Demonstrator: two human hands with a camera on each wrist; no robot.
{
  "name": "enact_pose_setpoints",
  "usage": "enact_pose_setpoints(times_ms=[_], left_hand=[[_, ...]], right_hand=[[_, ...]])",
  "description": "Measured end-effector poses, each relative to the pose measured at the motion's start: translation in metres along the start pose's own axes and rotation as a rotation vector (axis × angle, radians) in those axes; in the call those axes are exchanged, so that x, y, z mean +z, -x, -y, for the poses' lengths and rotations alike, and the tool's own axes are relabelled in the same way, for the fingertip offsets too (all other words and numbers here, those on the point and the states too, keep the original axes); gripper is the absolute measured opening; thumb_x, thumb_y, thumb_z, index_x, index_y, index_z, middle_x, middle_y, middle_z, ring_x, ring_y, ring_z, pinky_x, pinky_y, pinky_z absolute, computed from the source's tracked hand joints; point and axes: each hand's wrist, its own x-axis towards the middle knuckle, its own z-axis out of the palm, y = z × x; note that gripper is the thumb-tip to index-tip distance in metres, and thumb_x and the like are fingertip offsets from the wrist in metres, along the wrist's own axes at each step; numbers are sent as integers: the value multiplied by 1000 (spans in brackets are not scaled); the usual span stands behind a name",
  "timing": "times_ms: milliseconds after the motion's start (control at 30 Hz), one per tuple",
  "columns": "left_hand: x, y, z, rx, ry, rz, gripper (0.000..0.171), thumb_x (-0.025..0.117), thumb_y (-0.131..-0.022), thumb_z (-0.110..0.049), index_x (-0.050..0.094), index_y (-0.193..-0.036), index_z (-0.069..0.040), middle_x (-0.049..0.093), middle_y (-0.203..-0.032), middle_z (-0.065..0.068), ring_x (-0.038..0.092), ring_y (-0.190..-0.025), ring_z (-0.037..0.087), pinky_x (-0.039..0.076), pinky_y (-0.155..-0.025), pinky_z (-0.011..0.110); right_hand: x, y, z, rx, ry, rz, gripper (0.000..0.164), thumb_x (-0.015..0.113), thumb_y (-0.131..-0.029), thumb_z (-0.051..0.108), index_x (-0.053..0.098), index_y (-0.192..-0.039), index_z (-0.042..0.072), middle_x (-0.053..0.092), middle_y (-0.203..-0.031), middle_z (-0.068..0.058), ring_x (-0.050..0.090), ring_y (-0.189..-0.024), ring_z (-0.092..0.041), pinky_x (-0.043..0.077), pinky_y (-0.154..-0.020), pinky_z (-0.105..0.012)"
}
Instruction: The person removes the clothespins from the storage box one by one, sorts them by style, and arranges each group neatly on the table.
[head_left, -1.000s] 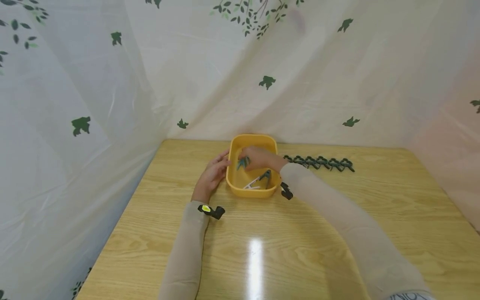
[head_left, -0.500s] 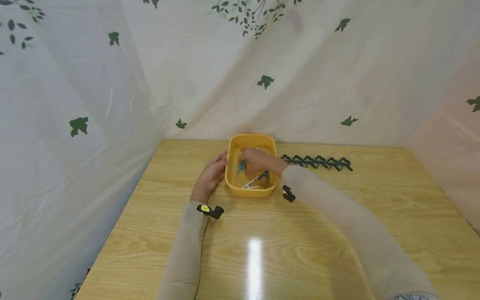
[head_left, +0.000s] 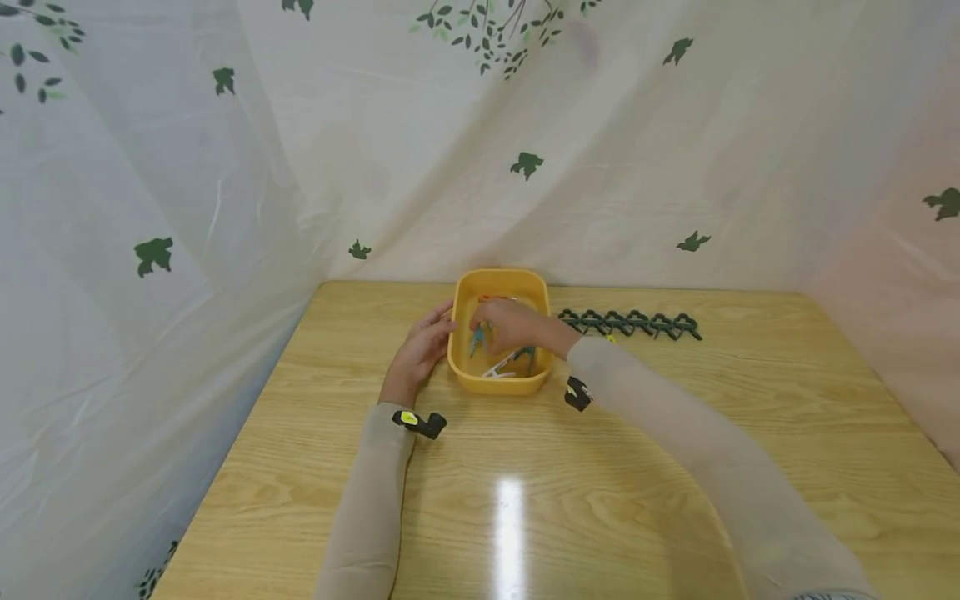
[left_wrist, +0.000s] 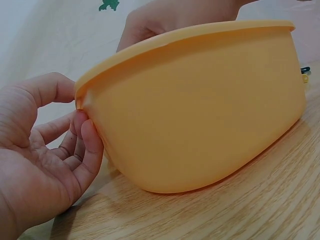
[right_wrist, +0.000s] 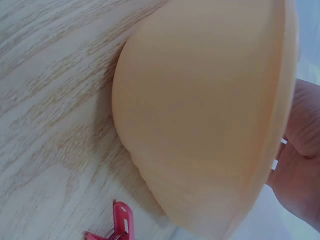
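A yellow plastic basin [head_left: 498,386] stands near the back of the table. My left hand [head_left: 422,354] grips its left side; in the left wrist view the thumb is at the rim and the other fingers [left_wrist: 90,145] curl below it. My right hand [head_left: 510,325] reaches down inside with curled fingers, a small teal spring clip [head_left: 477,339] at their tips. Lower in the basin lie a white clip [head_left: 498,367] and a dark green clip [head_left: 527,357]. Something red [head_left: 491,297] shows behind the hand. From the right wrist, the basin wall [right_wrist: 200,110] hides most of the fingers.
Right of the basin, several dark green clips [head_left: 637,322] stand in a row near the table's back edge. A bit of yellow [head_left: 611,338] shows beside the right sleeve. A red clip [right_wrist: 121,222] lies outside the basin in the right wrist view. A patterned sheet [head_left: 420,167] hangs behind.
My right hand has shifted slightly left within the basin, and the teal clip at its fingertips has moved left and toward me. Red now shows behind the hand. The left hand keeps its grip.
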Motion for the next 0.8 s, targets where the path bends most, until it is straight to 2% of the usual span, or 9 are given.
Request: enact_pose_setpoints(times_ms=[267,567,800], left_hand=[[0,0,1,3,-13,-4,55,46,-94,-1,33,-146,-13,33,-146,23,43,-124,29,47,-87,30],[-1,-1,2,-1,-12,-15,55,49,-93,-2,34,-145,-13,36,-142,23,49,-115,24,47,-88,32],[0,0,1,0,-1,-16,54,49,-93,-2,37,-144,-15,32,-146,24,38,-129,34,42,-99,39]], right_hand=[[-13,14,10,3,17,-24,48,74,-73,10,62,-119,5,62,-122,-6,53,-118,-24,43,-100,-37],[-28,33,7,-51,-11,-36,48,74,-77,11,60,-121,1,59,-126,-11,50,-121,-27,40,-103,-39],[-39,50,6,-34,-63,-72,46,75,-76,8,61,-119,1,59,-126,-12,50,-121,-28,41,-102,-42]])
